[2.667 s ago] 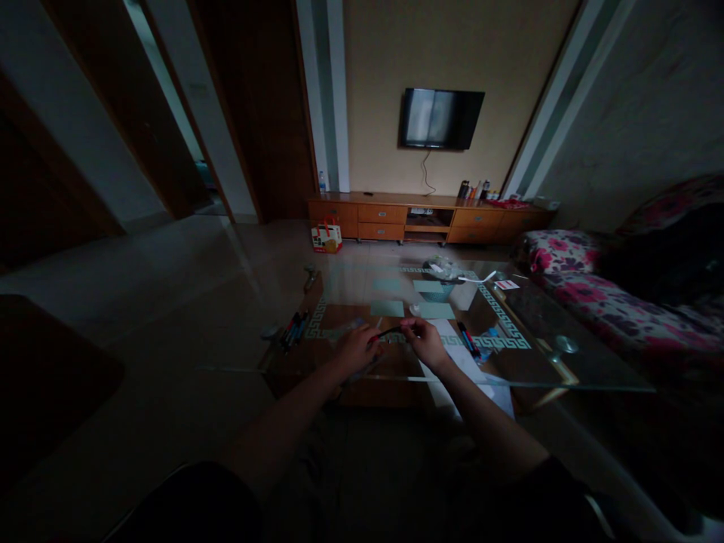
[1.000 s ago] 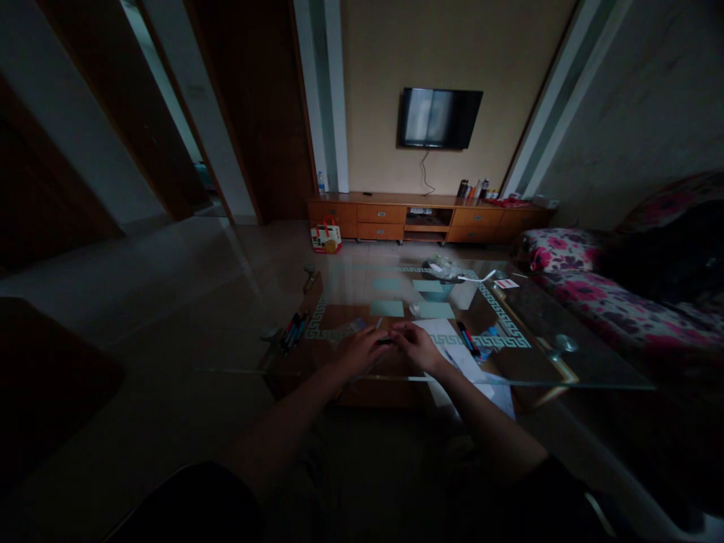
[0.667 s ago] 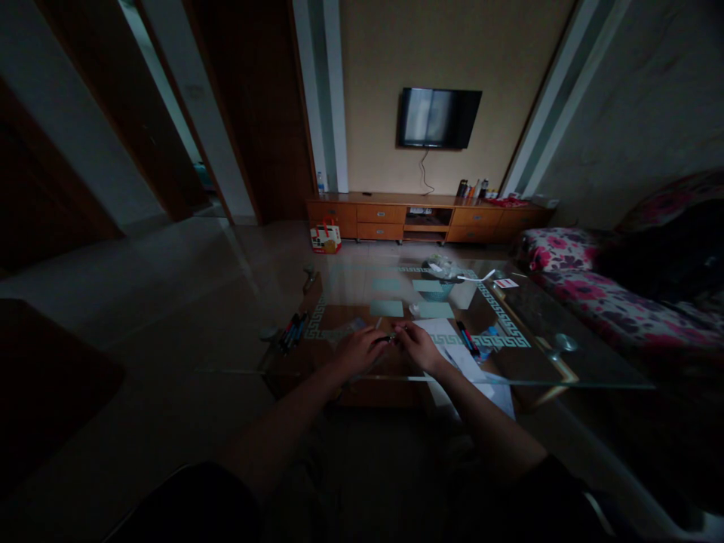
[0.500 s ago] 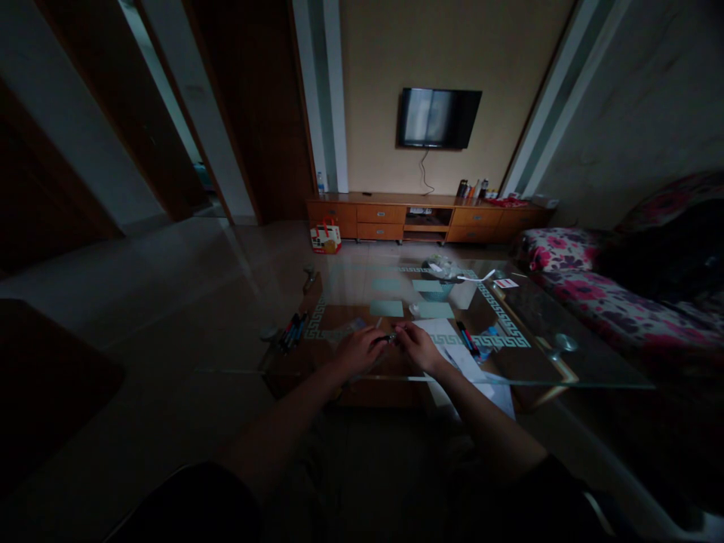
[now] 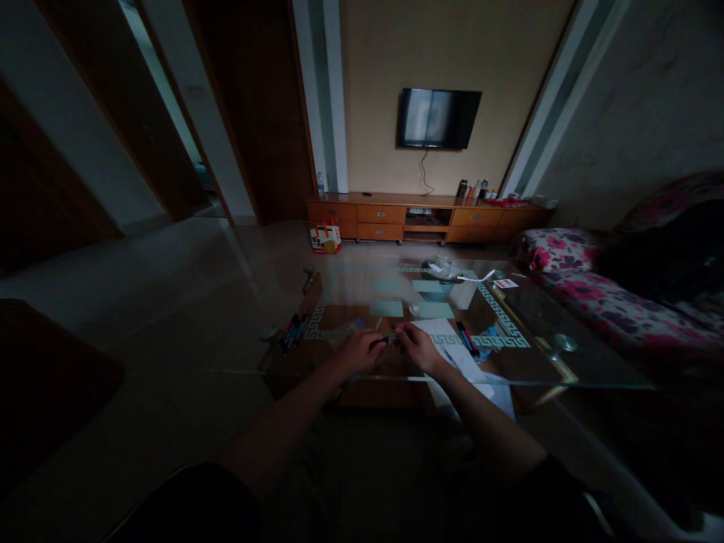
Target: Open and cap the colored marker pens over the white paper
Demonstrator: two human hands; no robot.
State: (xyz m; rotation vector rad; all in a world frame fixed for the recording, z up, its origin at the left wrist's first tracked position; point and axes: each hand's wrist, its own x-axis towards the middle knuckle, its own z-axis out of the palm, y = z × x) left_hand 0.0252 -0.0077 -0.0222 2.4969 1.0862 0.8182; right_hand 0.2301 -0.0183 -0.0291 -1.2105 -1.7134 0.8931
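Observation:
My left hand (image 5: 360,351) and my right hand (image 5: 417,348) meet over the near part of the glass table (image 5: 351,375). The fingers of my left hand are closed on a small dark pen-like object (image 5: 387,339), whose exact kind is too dim to tell. Against its other end, the fingertips of my right hand are pinched, largely hiding that end. White paper sheets (image 5: 467,362) lie beside and partly beneath my right hand. Several dark markers (image 5: 292,333) rest in a group to the left, and more markers (image 5: 467,339) lie on the right.
Toward the table's far side are a bowl-like container (image 5: 438,290), a white strip (image 5: 478,277) and a red-and-white card (image 5: 506,283). A flowered sofa (image 5: 593,294) stands at the right. Beyond are a paper bag (image 5: 326,238) and a wooden cabinet (image 5: 380,215) below a television (image 5: 440,118).

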